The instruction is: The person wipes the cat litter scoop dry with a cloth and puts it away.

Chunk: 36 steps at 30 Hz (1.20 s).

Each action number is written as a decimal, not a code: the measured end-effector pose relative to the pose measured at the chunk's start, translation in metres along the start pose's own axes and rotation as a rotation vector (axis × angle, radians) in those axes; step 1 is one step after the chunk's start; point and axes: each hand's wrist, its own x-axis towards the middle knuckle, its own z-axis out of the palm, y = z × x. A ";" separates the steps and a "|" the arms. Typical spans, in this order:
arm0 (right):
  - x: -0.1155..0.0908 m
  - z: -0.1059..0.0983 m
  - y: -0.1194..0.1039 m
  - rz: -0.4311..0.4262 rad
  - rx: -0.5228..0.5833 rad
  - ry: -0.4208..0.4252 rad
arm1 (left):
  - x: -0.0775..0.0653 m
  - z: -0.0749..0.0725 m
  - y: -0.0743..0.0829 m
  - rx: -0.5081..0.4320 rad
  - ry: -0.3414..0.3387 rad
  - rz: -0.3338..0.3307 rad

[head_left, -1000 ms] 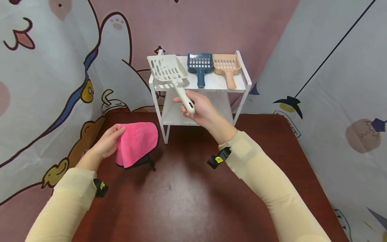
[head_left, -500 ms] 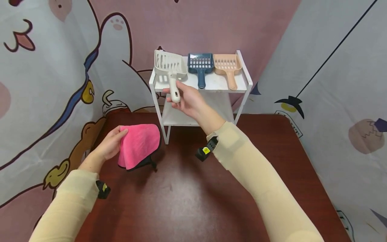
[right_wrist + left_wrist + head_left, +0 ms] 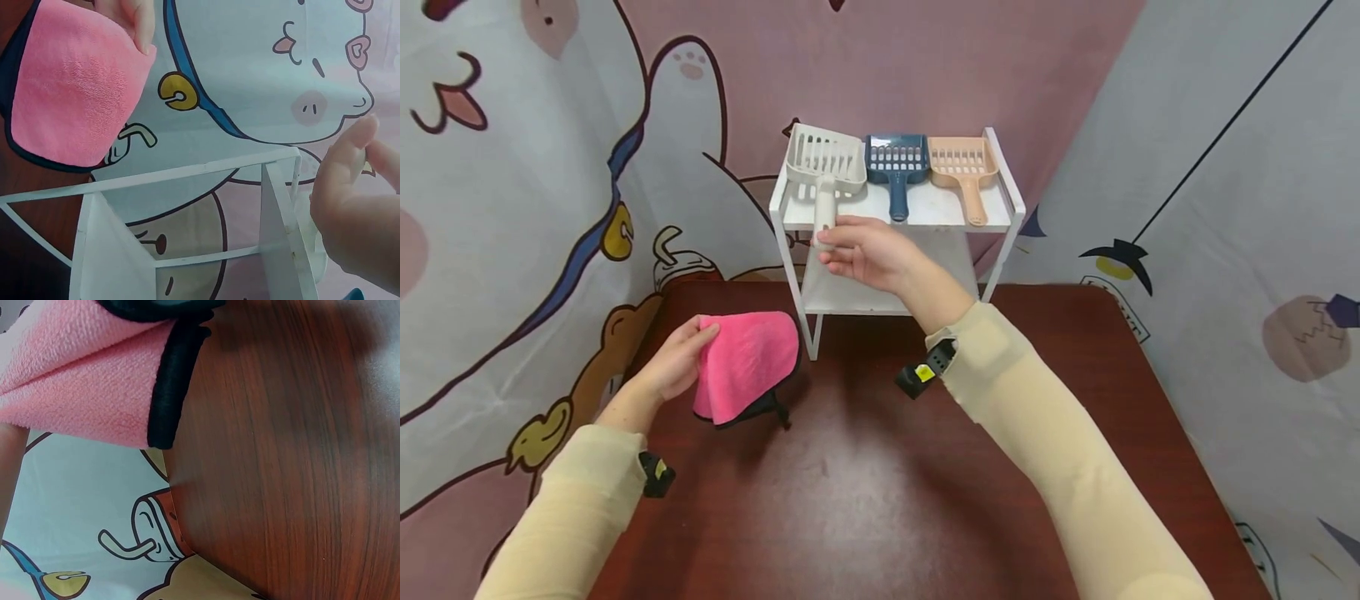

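A white slotted cat litter scoop [image 3: 824, 200] lies at the left of the upper shelf, its handle pointing towards me past the front edge. My right hand [image 3: 874, 257] pinches the end of that handle between thumb and fingers. In the right wrist view the right hand [image 3: 356, 219] hides most of the scoop. My left hand [image 3: 679, 357] grips one corner of a pink plush cloth [image 3: 748, 362] with dark edging, which hangs over the table. Beside the white scoop are a dark blue litter scoop [image 3: 898, 196] and a peach one [image 3: 972, 200].
The scoops rest on a white two-tier rack [image 3: 934, 208] at the back of a dark red-brown wooden table [image 3: 850, 508]. Cartoon-printed wall cloth [image 3: 1210, 167] surrounds the table at the back and sides. The lower shelf [image 3: 850, 287] sits below my right hand.
The white scoop has come down from a tilted, raised position onto the shelf, turning in line with the others. My right hand's fingers have shifted to the handle's end. The cloth has barely moved.
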 end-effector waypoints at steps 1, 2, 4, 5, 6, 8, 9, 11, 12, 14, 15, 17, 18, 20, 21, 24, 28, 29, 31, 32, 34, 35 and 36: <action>0.001 0.000 0.000 -0.004 0.006 0.003 | 0.000 0.000 0.000 0.003 -0.001 -0.001; 0.002 0.001 0.000 -0.005 0.015 0.007 | 0.000 0.000 -0.001 0.010 0.001 -0.002; 0.004 0.002 -0.001 -0.008 0.023 0.011 | 0.000 0.001 -0.001 0.019 0.004 -0.003; 0.005 0.002 -0.001 -0.009 0.028 0.013 | 0.000 0.001 -0.001 0.019 0.004 -0.003; 0.006 0.002 -0.001 -0.011 0.025 0.013 | 0.000 0.001 -0.001 0.018 0.004 -0.001; 0.007 0.002 -0.001 -0.012 0.020 0.021 | 0.000 0.002 -0.001 0.018 0.006 -0.003; 0.008 0.003 -0.002 -0.010 0.017 0.028 | 0.000 0.002 -0.001 0.013 0.005 -0.002; 0.010 0.003 -0.002 -0.007 0.017 0.050 | 0.000 0.003 -0.001 0.012 0.006 -0.002; 0.011 0.003 -0.003 -0.008 0.021 0.063 | 0.000 0.003 -0.002 0.016 0.008 -0.006; 0.012 0.003 -0.003 -0.017 0.042 0.098 | 0.000 0.004 -0.002 0.015 0.010 -0.009; 0.012 0.003 -0.003 -0.026 0.054 0.116 | 0.001 0.004 -0.002 0.016 0.009 -0.009; 0.012 0.002 -0.002 -0.052 0.061 0.152 | 0.002 0.005 -0.002 0.022 0.011 -0.014; 0.012 0.002 -0.002 -0.066 0.048 0.170 | 0.003 0.005 -0.002 0.024 0.011 -0.015; 0.010 0.000 0.000 -0.087 -0.003 0.200 | 0.004 0.006 -0.001 0.028 0.012 -0.011; 0.009 0.000 0.001 -0.092 -0.032 0.214 | 0.005 0.007 0.000 0.029 0.010 -0.006; 0.004 -0.002 0.003 -0.093 -0.127 0.247 | 0.007 0.007 0.002 0.046 0.005 -0.001; -0.007 -0.003 0.006 -0.099 -0.203 0.247 | 0.009 0.007 0.005 0.055 0.006 -0.007; -0.010 -0.003 0.007 -0.105 -0.215 0.239 | 0.010 0.007 0.006 0.051 0.010 -0.009; -0.017 -0.004 0.009 -0.120 -0.243 0.211 | 0.010 0.006 0.007 0.046 0.026 -0.006; -0.021 -0.005 0.010 -0.122 -0.257 0.195 | 0.010 0.005 0.007 0.043 0.038 0.001; -0.029 -0.011 0.013 -0.119 -0.279 0.162 | 0.011 0.003 0.009 0.044 0.074 0.025; -0.033 -0.015 0.016 -0.112 -0.295 0.145 | 0.012 0.003 0.009 0.046 0.094 0.041; -0.038 -0.019 0.018 -0.101 -0.317 0.127 | 0.013 0.002 0.010 0.062 0.116 0.059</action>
